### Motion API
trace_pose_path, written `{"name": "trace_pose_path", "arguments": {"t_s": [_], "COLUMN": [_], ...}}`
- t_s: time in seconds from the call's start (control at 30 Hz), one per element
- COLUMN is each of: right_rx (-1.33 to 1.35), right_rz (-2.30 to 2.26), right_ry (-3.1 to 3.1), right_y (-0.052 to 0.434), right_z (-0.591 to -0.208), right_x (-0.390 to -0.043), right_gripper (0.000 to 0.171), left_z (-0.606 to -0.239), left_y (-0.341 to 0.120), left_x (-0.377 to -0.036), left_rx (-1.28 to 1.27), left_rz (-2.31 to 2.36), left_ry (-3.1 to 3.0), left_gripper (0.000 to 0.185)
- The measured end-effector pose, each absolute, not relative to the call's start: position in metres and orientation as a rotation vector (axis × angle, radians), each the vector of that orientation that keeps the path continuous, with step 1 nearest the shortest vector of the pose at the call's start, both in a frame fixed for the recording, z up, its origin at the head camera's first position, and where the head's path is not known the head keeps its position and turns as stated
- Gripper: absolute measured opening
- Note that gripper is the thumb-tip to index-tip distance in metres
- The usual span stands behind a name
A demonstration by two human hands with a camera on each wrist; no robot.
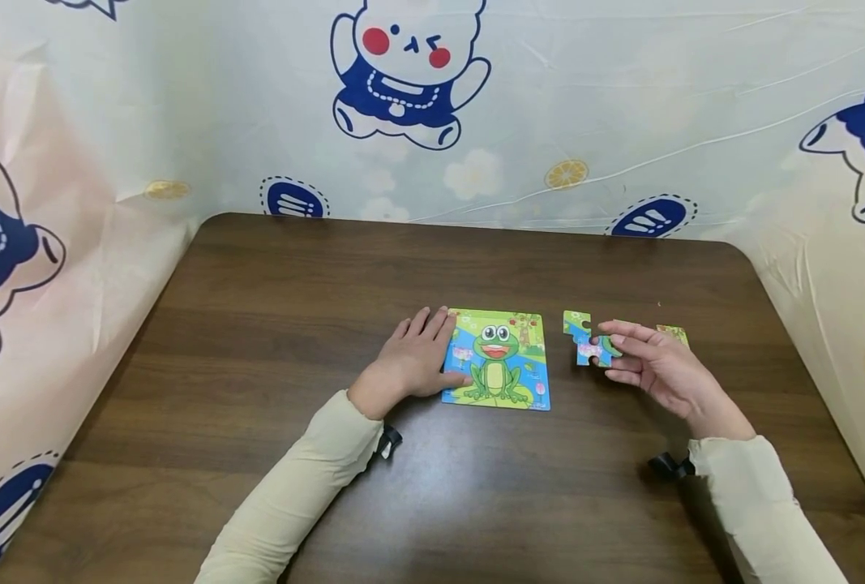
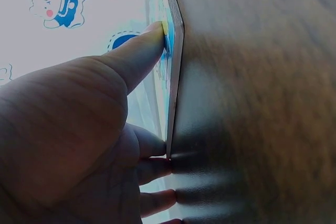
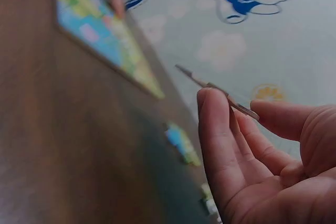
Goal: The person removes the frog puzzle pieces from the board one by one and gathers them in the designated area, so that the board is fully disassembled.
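A square frog puzzle (image 1: 496, 358) lies flat on the brown table (image 1: 271, 308). My left hand (image 1: 432, 349) rests flat beside the puzzle's left edge, fingers straight, thumb (image 2: 142, 51) pressing on the puzzle board (image 2: 174, 61). To the right, my right hand (image 1: 610, 345) pinches a blue-green puzzle piece (image 1: 597, 350) between thumb and fingers. In the right wrist view this piece (image 3: 220, 90) shows edge-on, lifted off the table, with the puzzle (image 3: 100, 30) beyond it.
A loose piece (image 1: 576, 323) lies just left of the held one, and another piece (image 1: 673, 332) peeks out behind my right hand. A loose piece (image 3: 182, 142) also shows on the table in the right wrist view. A cartoon-print sheet (image 1: 622, 105) walls the table on three sides.
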State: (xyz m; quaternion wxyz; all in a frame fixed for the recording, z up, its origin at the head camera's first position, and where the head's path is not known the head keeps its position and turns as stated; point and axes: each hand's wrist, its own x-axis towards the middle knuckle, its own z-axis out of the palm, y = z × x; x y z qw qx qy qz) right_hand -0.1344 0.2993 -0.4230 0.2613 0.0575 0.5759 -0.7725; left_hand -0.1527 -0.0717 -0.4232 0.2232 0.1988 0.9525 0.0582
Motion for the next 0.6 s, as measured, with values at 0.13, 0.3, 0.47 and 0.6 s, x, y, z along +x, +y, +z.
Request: {"name": "trace_pose_path", "arguments": {"t_s": [0.13,0.3,0.47,0.6], "right_rx": [0.209,0.248,0.253,0.246], "right_rz": [-2.018,-1.946,-1.9,-1.854], "right_ry": [1.651,1.772,1.822,1.877], "right_y": [0.297,0.297,0.297,0.295], "right_z": [-0.433,-0.437,-0.439,-0.44], "right_x": [-0.131,-0.128,-0.126,-0.125], "right_gripper": [0.025,0.031,0.036,0.04], "left_z": [-0.424,-0.423,-0.422,-0.422], "left_y": [-0.071,-0.072,-0.072,-0.072], "left_x": [-0.153,-0.153,-0.152,-0.152], "left_rx": [0.553,0.555,0.556,0.557], "left_rz": [0.149,0.145,0.139,0.144], "left_ry": [2.635,2.634,2.63,2.629], "left_gripper": [0.104,0.103,0.103,0.103]}}
